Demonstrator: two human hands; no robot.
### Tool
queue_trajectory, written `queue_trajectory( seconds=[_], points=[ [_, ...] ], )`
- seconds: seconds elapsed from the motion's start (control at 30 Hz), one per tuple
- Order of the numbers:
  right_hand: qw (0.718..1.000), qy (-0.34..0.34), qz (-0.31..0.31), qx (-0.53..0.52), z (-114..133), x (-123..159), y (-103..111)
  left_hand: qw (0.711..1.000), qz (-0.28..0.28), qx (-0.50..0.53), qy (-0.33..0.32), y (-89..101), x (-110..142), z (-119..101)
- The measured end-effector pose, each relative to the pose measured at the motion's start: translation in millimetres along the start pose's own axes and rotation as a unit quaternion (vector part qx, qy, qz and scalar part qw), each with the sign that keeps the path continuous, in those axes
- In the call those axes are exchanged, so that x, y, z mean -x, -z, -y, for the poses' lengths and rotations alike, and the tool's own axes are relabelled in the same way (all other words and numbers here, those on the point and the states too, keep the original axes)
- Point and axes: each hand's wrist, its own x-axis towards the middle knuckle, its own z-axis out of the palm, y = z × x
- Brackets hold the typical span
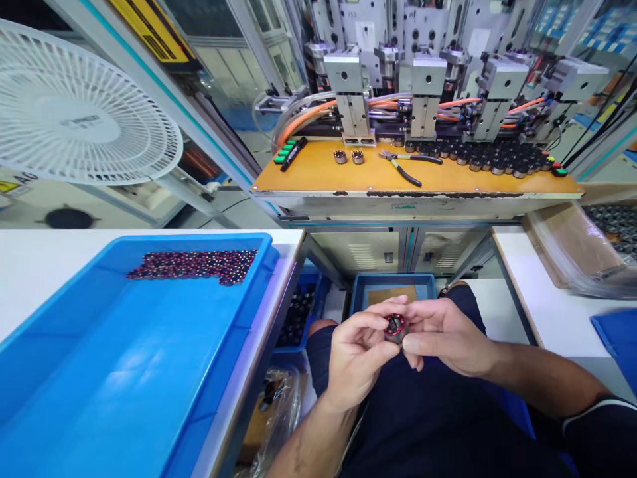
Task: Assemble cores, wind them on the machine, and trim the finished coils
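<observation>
My left hand (pixel 358 358) and my right hand (pixel 445 335) meet over my lap, with fingertips of both pinching a small round metal part with a red ring (pixel 395 326). Its dark centre faces up, and my fingers hide its lower side. To the left, a large blue plastic tray (pixel 124 345) lies on a white table, with a packed patch of similar red-and-black parts (pixel 194 265) at its far end.
Ahead stands an assembly machine (pixel 423 86) with orange hoses above a yellow bench (pixel 308 172) holding pliers (pixel 403 166). A white fan (pixel 74 113) stands far left. A blue bin (pixel 393 285) sits below the bench, with a plastic bag (pixel 572 252) at right.
</observation>
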Motion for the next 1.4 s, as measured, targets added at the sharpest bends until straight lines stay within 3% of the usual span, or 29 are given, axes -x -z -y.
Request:
queue_trajectory(
  seconds=[0.07, 0.13, 0.2, 0.27, 0.3, 0.37, 0.43, 0.5, 0.57, 0.77, 0.9, 1.07, 1.13, 1.3, 1.37, 1.4],
  points=[
    [0.996, 0.072, -0.02, 0.052, -3.2, -1.2, 0.4, 0.999, -0.008, 0.019, 0.025, 1.8, -5.1, 2.2],
    [0.956, 0.213, -0.09, 0.18, -4.5, -2.5, 1.9, 0.996, -0.065, 0.018, 0.056, 6.7, -11.3, 6.4],
    [0.845, 0.366, -0.163, 0.354, -3.9, -3.9, 6.1, 0.984, -0.166, -0.052, 0.046, 12.4, -14.1, 10.2],
    [0.711, 0.458, -0.2, 0.495, -3.3, -5.3, 13.7, 0.953, -0.234, -0.188, -0.037, 14.9, -10.3, 10.8],
    [0.66, 0.481, -0.204, 0.541, -3.6, -6.1, 18.5, 0.934, -0.226, -0.261, -0.092, 14.0, -6.0, 9.3],
    [0.595, 0.509, -0.191, 0.592, -5.9, -7.6, 28.2, 0.897, -0.148, -0.375, -0.183, 7.7, 3.8, 3.3],
    [0.555, 0.538, -0.171, 0.61, -9.8, -9.1, 35.4, 0.871, -0.061, -0.435, -0.219, -2.3, 10.0, -4.5],
    [0.528, 0.564, -0.158, 0.615, -12.8, -10.0, 37.6, 0.857, -0.023, -0.465, -0.219, -11.0, 9.3, -10.9],
    [0.537, 0.565, -0.147, 0.609, -13.0, -9.4, 35.0, 0.854, 0.001, -0.478, -0.204, -14.9, 4.1, -14.5],
    [0.735, 0.457, -0.125, 0.485, 1.3, -0.5, 18.9, 0.86, 0.028, -0.474, -0.185, -6.7, -4.5, -14.7],
    [0.805, 0.417, -0.11, 0.407, 6.0, 2.7, 15.4, 0.872, 0.032, -0.455, -0.178, -4.7, -1.9, -14.5],
    [0.856, 0.36, -0.135, 0.347, 1.9, 2.9, 12.7, 0.943, 0.022, -0.324, -0.071, -6.5, 2.2, -15.3],
    [0.868, 0.347, -0.138, 0.327, 0.6, 3.7, 12.6, 0.959, 0.022, -0.278, -0.043, -6.3, 3.0, -14.8],
    [0.891, 0.267, -0.164, 0.327, 10.8, 13.3, 30.4, 0.952, 0.007, -0.294, -0.081, -3.4, 1.4, -16.8],
    [0.874, 0.264, -0.175, 0.369, 24.6, 17.9, 41.6, 0.939, 0.009, -0.326, -0.105, -2.1, -0.4, -19.2],
    [0.85, 0.287, -0.173, 0.406, 33.2, 19.4, 45.7, 0.933, 0.014, -0.342, -0.114, -1.8, -1.4, -20.4]
  ],
)
